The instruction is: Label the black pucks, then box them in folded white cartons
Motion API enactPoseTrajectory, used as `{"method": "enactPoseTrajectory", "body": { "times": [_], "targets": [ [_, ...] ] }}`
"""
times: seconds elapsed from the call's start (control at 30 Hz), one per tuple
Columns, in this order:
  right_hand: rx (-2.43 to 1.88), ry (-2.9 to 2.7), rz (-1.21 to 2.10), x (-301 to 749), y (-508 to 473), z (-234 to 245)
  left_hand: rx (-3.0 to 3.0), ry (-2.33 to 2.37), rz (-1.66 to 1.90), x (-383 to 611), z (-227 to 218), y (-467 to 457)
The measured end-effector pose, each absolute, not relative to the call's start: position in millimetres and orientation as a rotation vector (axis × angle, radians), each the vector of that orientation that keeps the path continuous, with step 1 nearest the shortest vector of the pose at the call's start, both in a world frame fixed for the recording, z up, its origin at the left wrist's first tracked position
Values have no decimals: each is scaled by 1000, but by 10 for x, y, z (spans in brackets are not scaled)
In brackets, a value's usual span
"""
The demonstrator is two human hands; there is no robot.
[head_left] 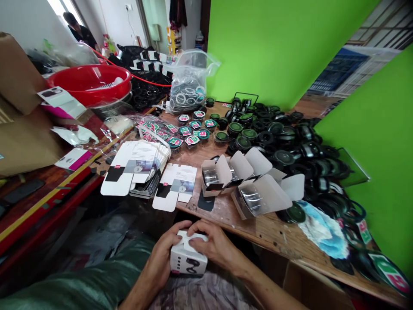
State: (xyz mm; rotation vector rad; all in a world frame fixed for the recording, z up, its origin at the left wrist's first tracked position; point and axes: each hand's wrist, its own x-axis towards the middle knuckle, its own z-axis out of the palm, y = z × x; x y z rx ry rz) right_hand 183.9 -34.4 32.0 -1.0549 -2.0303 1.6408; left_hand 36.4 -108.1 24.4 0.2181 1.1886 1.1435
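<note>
Both my hands hold a small white cardboard box (189,258) at the bottom middle of the view, just below the table edge. My left hand (163,254) grips its left side, and my right hand (214,245) lies over its top and right side. On the wooden table (258,228) ahead of them lie flat printed box blanks (135,168) and several open white boxes (261,193) with dark round items inside. A large pile of black round parts (284,142) covers the table's right side, and small round items with red-and-green labels (193,127) sit at the back.
A red plastic basin (87,84) and a clear bag of rings (189,86) stand at the back. Brown cardboard (22,142) lies left, beside a red bench (48,198). Green walls (371,150) close the right side. A person (79,30) stands in the far background.
</note>
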Motion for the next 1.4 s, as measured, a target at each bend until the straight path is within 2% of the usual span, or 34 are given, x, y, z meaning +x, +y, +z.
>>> {"method": "enactPoseTrajectory", "body": {
  "times": [0.13,0.23,0.33,0.4,0.5,0.57,0.73,0.8,0.9,1.0,1.17,1.3,1.4],
  "targets": [
    [-1018,-2224,1593,1810,-262,381,471,1284,1116,399,260,-1088],
    [-885,-2166,1561,1848,-152,442,343,1381,1218,304,369,-1001],
    [-832,-2254,984,1883,-131,453,121,1404,1329,103,514,-867],
    [-606,-2456,579,1871,-178,437,36,1386,1294,-29,584,-791],
    [-169,-2598,286,1782,-250,418,-19,1305,1152,-149,633,-742],
    [-208,-2530,355,1682,-256,437,-4,1279,1108,-177,648,-763],
    [-1028,-1972,1217,1402,-235,569,616,1730,1424,-99,646,-932],
    [-1173,-1926,1350,1341,-247,580,855,1883,1372,-8,617,-962],
    [-1200,-2132,1141,1354,-233,540,989,1974,1223,138,570,-885],
    [-1076,-2303,982,1482,-138,599,932,1914,1309,205,551,-699],
    [-840,-2435,1063,1777,175,1227,897,2071,1333,117,463,-379],
    [-863,-2461,755,1873,784,1732,810,2186,1319,86,301,-285],
    [-1130,-2489,640,1798,1468,1772,701,2141,1329,92,231,-317]
  ]
}}
